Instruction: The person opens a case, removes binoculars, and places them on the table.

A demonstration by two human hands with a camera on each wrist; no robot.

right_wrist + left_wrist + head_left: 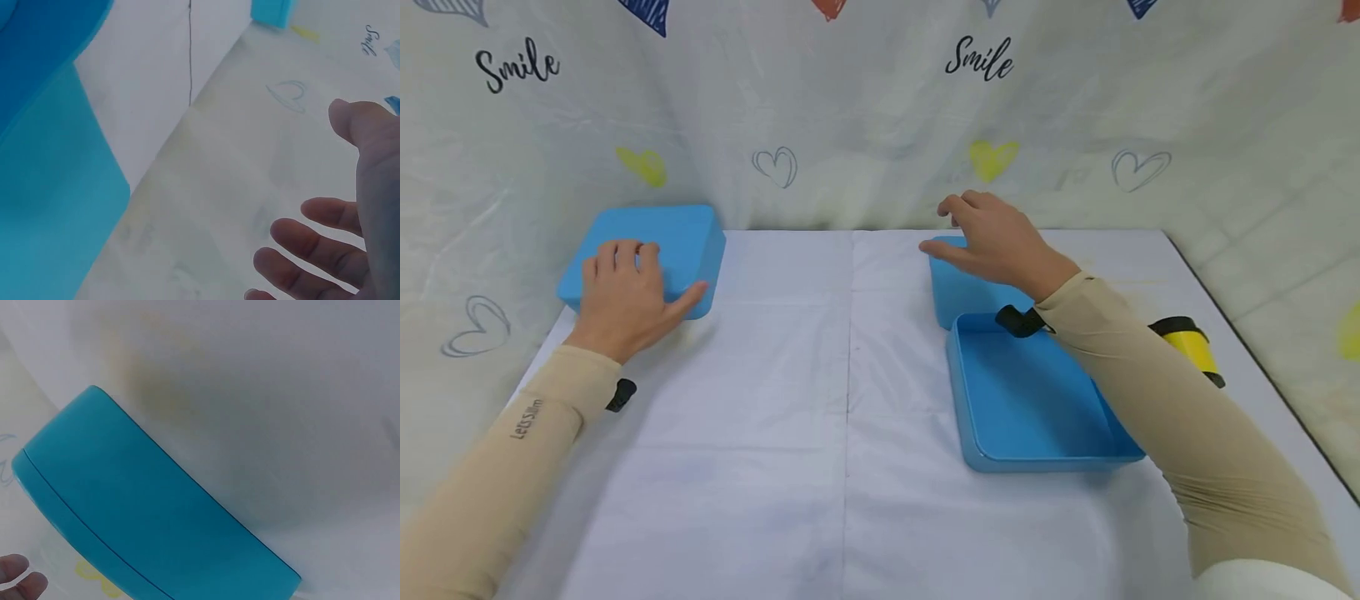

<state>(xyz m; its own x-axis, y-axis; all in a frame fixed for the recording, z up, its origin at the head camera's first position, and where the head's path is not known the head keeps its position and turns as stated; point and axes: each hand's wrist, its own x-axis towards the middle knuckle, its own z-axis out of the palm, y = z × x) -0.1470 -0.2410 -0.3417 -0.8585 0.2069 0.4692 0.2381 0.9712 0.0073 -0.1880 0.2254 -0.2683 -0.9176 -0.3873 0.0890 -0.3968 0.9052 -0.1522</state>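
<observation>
At the back left of the table, a blue box [688,242] with its lid on sits by the cloth backdrop. My left hand [625,292] is over the box, fingers extended and thumb spread to the right; whether it touches cannot be told. The left wrist view shows the closed box [150,506] with a seam along its side. On the right, my right hand [996,242] hovers above a flat blue piece [962,287], fingers loosely bent and holding nothing. In front of that piece lies an open blue box [1030,400], partly hidden by my right forearm.
A yellow thing with black ends [1191,346] shows behind my right forearm, mostly hidden. A printed backdrop [880,108] hangs along the back and right edges of the white-covered table [760,467].
</observation>
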